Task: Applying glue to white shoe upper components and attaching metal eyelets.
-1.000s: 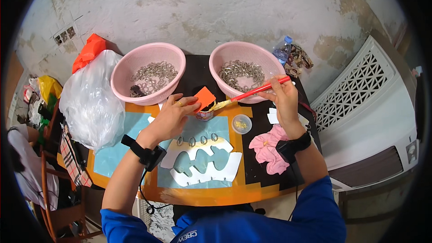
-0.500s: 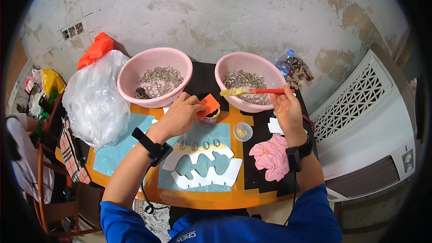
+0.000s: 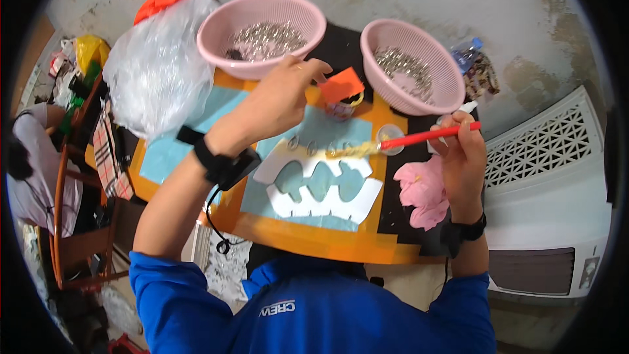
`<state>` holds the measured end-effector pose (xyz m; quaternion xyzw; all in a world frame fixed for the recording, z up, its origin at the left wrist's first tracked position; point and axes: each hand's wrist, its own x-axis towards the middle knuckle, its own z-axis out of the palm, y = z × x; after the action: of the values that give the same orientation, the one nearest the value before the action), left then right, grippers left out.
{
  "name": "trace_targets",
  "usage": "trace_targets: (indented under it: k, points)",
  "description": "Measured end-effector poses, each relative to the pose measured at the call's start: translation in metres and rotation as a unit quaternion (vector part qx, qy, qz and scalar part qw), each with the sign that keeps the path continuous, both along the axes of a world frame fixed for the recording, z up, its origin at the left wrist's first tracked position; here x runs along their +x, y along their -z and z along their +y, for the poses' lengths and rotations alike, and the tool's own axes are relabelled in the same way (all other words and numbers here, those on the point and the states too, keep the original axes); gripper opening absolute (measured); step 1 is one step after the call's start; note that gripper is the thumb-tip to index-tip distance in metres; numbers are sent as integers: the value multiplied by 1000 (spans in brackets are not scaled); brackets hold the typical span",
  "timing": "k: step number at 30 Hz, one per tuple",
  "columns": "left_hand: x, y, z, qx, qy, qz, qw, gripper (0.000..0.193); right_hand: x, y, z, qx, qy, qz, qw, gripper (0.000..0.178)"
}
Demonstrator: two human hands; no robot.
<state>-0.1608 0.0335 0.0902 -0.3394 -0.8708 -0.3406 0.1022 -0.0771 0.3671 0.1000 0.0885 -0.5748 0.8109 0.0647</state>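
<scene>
My right hand (image 3: 464, 157) grips a red-handled brush (image 3: 429, 136). Its bristles, coated in yellowish paste, hang over the upper edge of a white cut-out sheet (image 3: 267, 166), by several small metal rings (image 3: 293, 142). A second white cut-out piece (image 3: 283, 202) lies just below, both on a light blue sheet (image 3: 254, 200). My left hand (image 3: 283, 95), fingers apart and seemingly holding nothing, hovers in front of the left pink basket (image 3: 211, 44). Beside its fingertips an orange card (image 3: 343, 84) leans over the top of a small tin (image 3: 342, 111) with yellow paste on its rim.
Metal pieces fill the bottoms of both baskets, including the right pink basket (image 3: 452, 88). A round clear tub (image 3: 391, 135) and a pink cloth (image 3: 420, 190) lie at right. Left stands a bulky plastic bag (image 3: 157, 69); a seated person (image 3: 49, 164) is beyond. A white slatted appliance (image 3: 544, 216) borders the right.
The brush has come down and left from above the right basket to the white sheet. My left hand has let go of the orange card. The whole view has shifted and tilted.
</scene>
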Motion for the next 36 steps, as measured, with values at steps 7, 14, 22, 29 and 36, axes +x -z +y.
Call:
trace_targets:
  k: [7,14,22,29,36]
  points:
    - [142,44,-63,12,-79,-145,986,39,49,48,-29,88,-70,11,994,28]
    - [165,81,-52,78,-122,-147,979,49,48,72,-48,101,-119,55,986,21]
    - [160,98,-48,63,-117,-124,983,60,50,81,-46,151,-168,133,965,18]
    - [161,104,-49,69,-131,-104,983,58,60,73,-43,167,-182,134,960,14]
    - [159,101,-47,75,-129,-108,983,59,56,65,-57,175,-189,159,953,9]
